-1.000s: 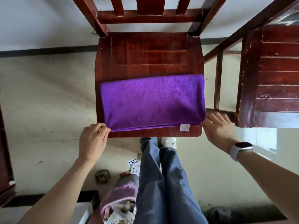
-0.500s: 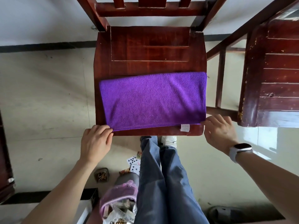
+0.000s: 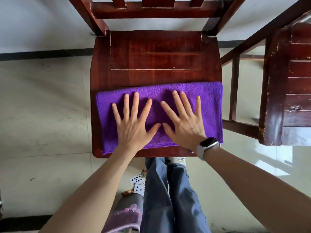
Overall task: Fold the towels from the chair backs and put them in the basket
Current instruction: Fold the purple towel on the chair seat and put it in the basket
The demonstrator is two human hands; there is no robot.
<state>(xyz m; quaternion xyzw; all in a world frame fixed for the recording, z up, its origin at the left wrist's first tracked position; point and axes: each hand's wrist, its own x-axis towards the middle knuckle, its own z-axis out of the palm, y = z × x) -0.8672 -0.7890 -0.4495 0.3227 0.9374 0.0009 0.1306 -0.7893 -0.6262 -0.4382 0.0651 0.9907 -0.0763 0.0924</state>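
The purple towel [image 3: 208,105] lies folded into a long band across the near part of the wooden chair seat [image 3: 154,52], its near hem just short of the seat's front edge. Half a second ago each hand pinched a near corner of it; now both have let go and moved onto the cloth. The left hand [image 3: 133,126] and the right hand [image 3: 183,125] lie flat side by side on its middle, fingers straight and spread, thumbs nearly touching, gripping nothing (a watch [image 3: 207,145] sits on the right wrist). Towel shows beyond the fingertips and out past both little fingers. This reads as smoothing the fold flat, so another fold probably comes before the basket, which cannot be made out for certain.
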